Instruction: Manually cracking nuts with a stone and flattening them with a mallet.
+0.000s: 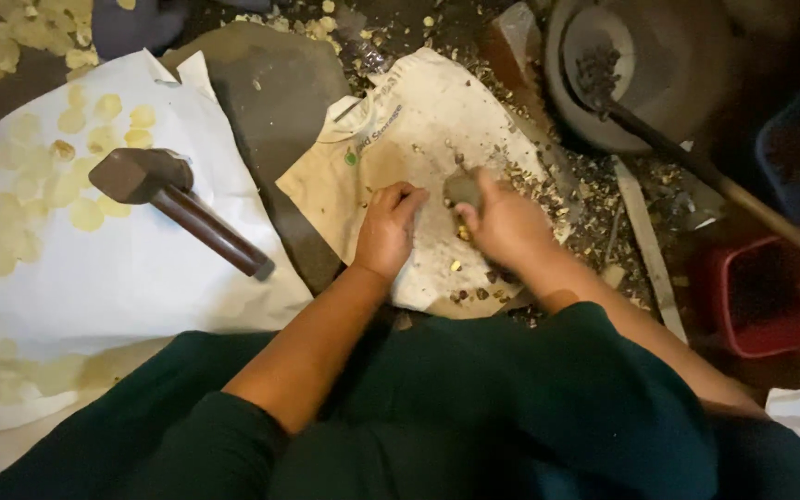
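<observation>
Both hands on a stained cloth, right hand gripping a small stone.

Nearest, the person's dark green lap fills the lower edge. Left hand (387, 231) rests on the cloth (418, 120), fingers curled together, holding nothing visible. Right hand (504, 225) is closed around a grey stone (462, 190), just beside the left hand. Small shell bits (474, 294) lie on the cloth near its front edge. To the left, a hammer (170, 199) lies on white paper (131, 287), well apart from both hands, with open paper around it. A flat slab (275, 93) sits between paper and cloth. Right, a red tub (770, 292); farther, a dark pan (641, 69) with a long-handled ladle (696, 167).
</observation>
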